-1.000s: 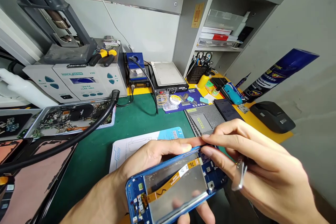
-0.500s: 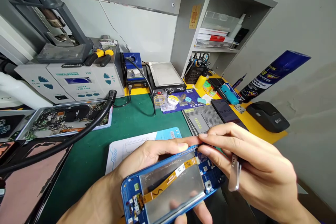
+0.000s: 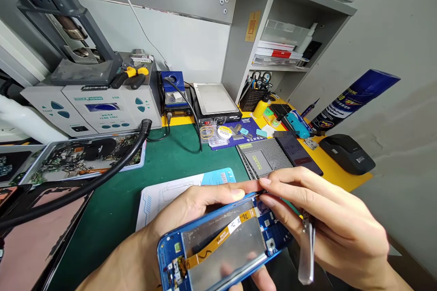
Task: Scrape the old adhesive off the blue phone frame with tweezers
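An opened blue phone frame (image 3: 218,277) is gripped by my left hand (image 3: 191,209), its thumb along the upper edge and its fingers underneath. An orange flex cable (image 3: 213,243) with a white label runs slantwise over the frame's bare metal middle. Small circuit parts show at both ends. My right hand (image 3: 334,213) is closed, with thumb and index finger pinched at the frame's upper right edge. Whatever may sit between those fingertips is too small to make out. A flat metal tool (image 3: 307,254) is tucked in the same hand, its broad end hanging down below the fingers.
A hot-air station (image 3: 99,104) stands at the left, its black hose (image 3: 116,177) crossing the bench. Behind are a soldering station (image 3: 172,93) and a heating plate (image 3: 216,100). A perforated metal tray (image 3: 262,157), a phone (image 3: 298,152) and a spray can (image 3: 355,100) occupy the right.
The flat metal tool's broad end has swung lower and shows more of its length. My right fingertips have shifted very slightly on the frame's edge. The left hand keeps its grip.
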The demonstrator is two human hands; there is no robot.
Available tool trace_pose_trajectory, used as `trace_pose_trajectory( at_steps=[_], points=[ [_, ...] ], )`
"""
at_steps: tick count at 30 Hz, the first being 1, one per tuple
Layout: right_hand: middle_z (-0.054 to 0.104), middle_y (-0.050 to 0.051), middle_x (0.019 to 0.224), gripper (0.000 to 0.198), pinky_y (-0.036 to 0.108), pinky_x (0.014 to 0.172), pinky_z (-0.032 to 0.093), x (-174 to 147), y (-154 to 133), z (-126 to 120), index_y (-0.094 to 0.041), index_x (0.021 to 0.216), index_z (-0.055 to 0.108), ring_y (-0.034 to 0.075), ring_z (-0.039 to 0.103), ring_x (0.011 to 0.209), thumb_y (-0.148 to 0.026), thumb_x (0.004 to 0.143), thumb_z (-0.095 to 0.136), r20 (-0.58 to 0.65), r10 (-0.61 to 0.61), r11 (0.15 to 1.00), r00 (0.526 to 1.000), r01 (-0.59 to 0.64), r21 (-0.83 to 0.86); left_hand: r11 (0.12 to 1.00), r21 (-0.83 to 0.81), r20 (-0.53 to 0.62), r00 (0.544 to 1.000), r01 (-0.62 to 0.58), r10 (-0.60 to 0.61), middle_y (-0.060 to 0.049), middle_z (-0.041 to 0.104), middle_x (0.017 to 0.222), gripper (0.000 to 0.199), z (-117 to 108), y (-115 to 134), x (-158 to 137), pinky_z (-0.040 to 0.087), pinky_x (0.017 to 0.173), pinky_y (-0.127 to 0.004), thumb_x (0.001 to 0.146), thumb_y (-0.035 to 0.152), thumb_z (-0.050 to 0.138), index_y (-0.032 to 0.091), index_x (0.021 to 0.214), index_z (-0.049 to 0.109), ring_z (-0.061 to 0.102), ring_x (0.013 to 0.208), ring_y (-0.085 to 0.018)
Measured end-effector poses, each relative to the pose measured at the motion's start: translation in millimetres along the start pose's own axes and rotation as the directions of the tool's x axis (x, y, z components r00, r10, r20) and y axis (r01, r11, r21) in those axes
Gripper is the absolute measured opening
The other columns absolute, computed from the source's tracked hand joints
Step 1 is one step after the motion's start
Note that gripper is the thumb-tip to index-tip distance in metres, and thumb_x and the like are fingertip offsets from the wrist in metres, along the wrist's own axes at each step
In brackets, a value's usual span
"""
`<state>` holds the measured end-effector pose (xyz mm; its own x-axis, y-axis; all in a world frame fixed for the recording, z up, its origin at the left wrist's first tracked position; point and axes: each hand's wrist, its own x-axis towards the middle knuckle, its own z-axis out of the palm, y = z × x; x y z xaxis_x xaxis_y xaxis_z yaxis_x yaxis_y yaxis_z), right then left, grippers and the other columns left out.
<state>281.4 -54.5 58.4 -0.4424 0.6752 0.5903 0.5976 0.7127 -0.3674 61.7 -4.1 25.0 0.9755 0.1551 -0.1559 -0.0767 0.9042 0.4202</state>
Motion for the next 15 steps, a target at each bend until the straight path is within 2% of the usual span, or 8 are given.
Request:
trace_pose_trajectory(
  at_steps=[3,6,11,15],
  points=[
    [0.072,0.009,0.109,0.043,0.022,0.079,0.062,-1.1,1.3,-0.9,-0.016,0.125,0.066,0.014,0.072,0.095,0.004,0.087,0.067,0.017,-0.001,1.0,1.0,0.001,0.009,0.996,-0.082,-0.109,0.994,-0.021,0.012,-0.013,0.078,0.089,0.054,6.7,-0.3,-3.8,0.05,0.062,-0.03,0.101,0.038,0.031,0.028,0.153,0.043,0.073,0.064,-0.024],
    [0.074,0.008,0.109,0.036,0.021,0.079,0.061,-2.4,3.1,-2.8,-0.016,0.12,0.068,0.012,0.073,0.094,0.001,0.088,0.068,0.04,-0.021,1.0,0.999,0.021,-0.01,0.992,-0.112,-0.22,0.975,-0.062,0.036,-0.009,0.079,0.094,0.051,11.9,0.5,-8.7,0.053,0.07,-0.03,0.098,0.031,0.047,0.024,0.148,0.051,0.073,0.072,-0.021],
    [0.073,0.008,0.11,0.027,0.019,0.083,0.057,-3.0,3.4,-5.1,-0.015,0.112,0.069,0.011,0.072,0.094,-0.002,0.088,0.07,0.057,-0.052,0.993,0.997,0.058,-0.104,0.985,-0.159,-0.235,0.972,-0.061,0.023,-0.011,0.079,0.101,0.054,9.7,-0.5,-8.2,0.051,0.066,-0.027,0.099,0.03,0.048,0.024,0.152,0.048,0.073,0.064,-0.019],
    [0.073,0.007,0.108,0.027,0.019,0.074,0.054,1.0,0.2,-3.8,-0.015,0.11,0.066,0.009,0.071,0.086,-0.002,0.087,0.07,0.081,-0.069,0.986,0.994,0.08,-0.149,0.992,-0.125,-0.181,0.983,-0.027,0.004,-0.011,0.079,0.085,0.055,9.5,-0.5,-4.7,0.052,0.065,-0.028,0.101,0.035,0.041,0.021,0.153,0.047,0.074,0.063,-0.022]
  ],
)
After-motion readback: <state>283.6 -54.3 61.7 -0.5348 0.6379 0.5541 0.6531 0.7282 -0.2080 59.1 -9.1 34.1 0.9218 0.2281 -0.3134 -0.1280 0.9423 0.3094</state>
